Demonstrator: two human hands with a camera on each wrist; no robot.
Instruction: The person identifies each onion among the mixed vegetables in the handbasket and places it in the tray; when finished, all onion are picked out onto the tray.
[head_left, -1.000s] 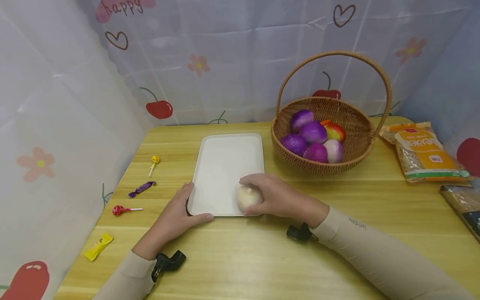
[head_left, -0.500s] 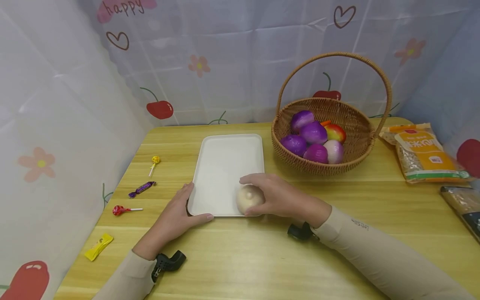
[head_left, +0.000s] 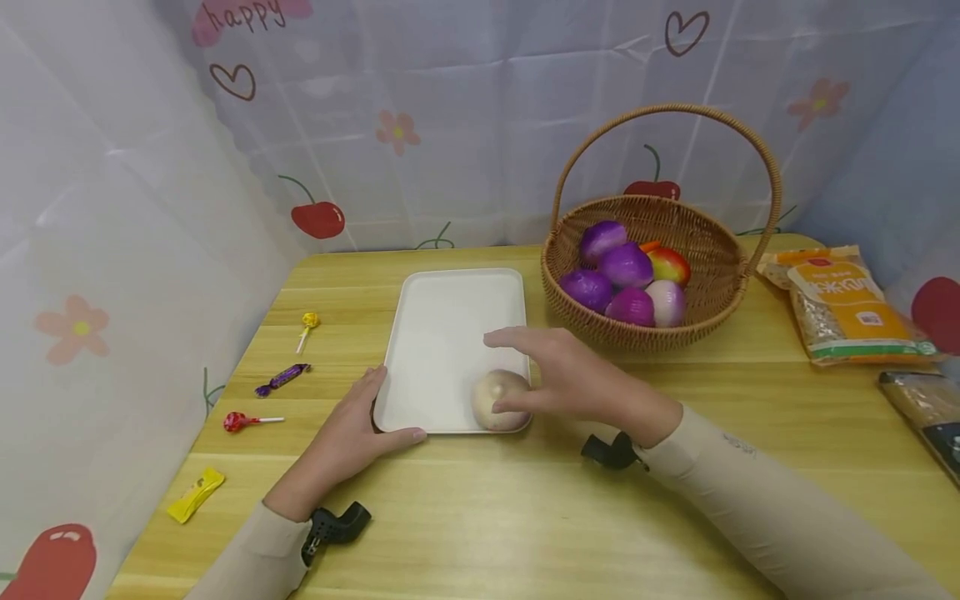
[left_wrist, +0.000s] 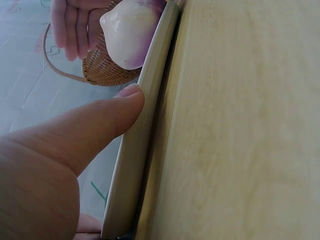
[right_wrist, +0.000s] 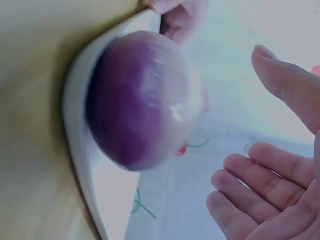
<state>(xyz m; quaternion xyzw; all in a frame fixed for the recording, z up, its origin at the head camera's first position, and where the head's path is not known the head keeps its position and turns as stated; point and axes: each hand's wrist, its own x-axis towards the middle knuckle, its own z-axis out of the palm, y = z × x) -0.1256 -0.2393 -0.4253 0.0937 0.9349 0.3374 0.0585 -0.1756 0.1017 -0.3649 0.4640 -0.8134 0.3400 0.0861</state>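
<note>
A purple-and-white onion [head_left: 498,402] rests on the near right corner of a white rectangular tray [head_left: 454,317]. The left wrist view shows the onion's pale pointed tip [left_wrist: 103,21]; its purple side [right_wrist: 130,100] fills the middle of the right wrist view. My right hand [head_left: 573,379] hovers beside and above it, thumb and fingers spread; in the right wrist view they are apart from the onion. At the tray's near left corner my left hand [head_left: 351,429] grips the tray, thumb along the front rim and fingers at the left side.
A wicker basket [head_left: 720,312] with a tall handle holds several purple onions and a red-yellow fruit at the back right. Bagged grain [head_left: 847,308] and a dark packet [head_left: 922,417] lie far right. Lollipops and wrapped candies, such as a yellow one [head_left: 197,495], line the left side.
My right hand has let go of the onion, its fingers opening and lifting slightly away to the right. The onion stays on the tray, and my left hand has not moved.
</note>
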